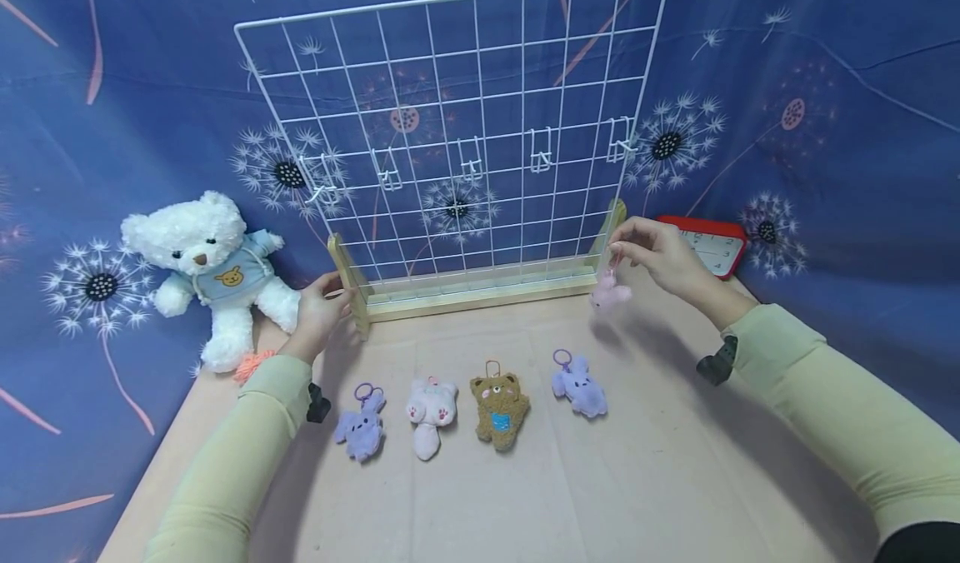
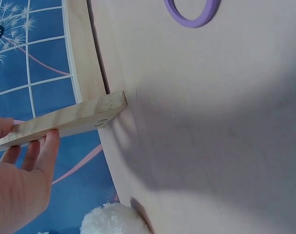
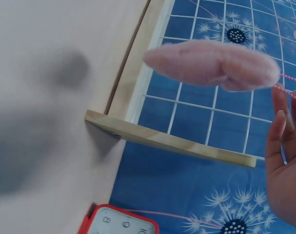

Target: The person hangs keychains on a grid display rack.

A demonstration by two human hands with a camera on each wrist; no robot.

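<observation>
My left hand point(image 1: 321, 313) grips the left wooden foot point(image 2: 65, 121) of a white wire grid rack point(image 1: 465, 113), thumb on one side and fingers on the other. By its pink bead chain point(image 3: 290, 87), my right hand point(image 1: 651, 253) holds up a pink plush keychain point(image 1: 611, 292), which hangs in the air near the rack's right foot point(image 1: 607, 226). Hooks point(image 1: 471, 167) sit in a row across the grid. On the table in front lie a purple plush keychain point(image 1: 362, 430), a pink-and-white one point(image 1: 431, 413), a brown bear one point(image 1: 500, 409) and another purple one point(image 1: 581, 388).
A white teddy bear point(image 1: 217, 263) in a blue hoodie sits left of the rack, beside my left forearm. Behind my right hand stands a red-framed clock point(image 1: 720, 246). Blue dandelion-print cloth point(image 1: 862, 171) hangs behind the table point(image 1: 622, 488).
</observation>
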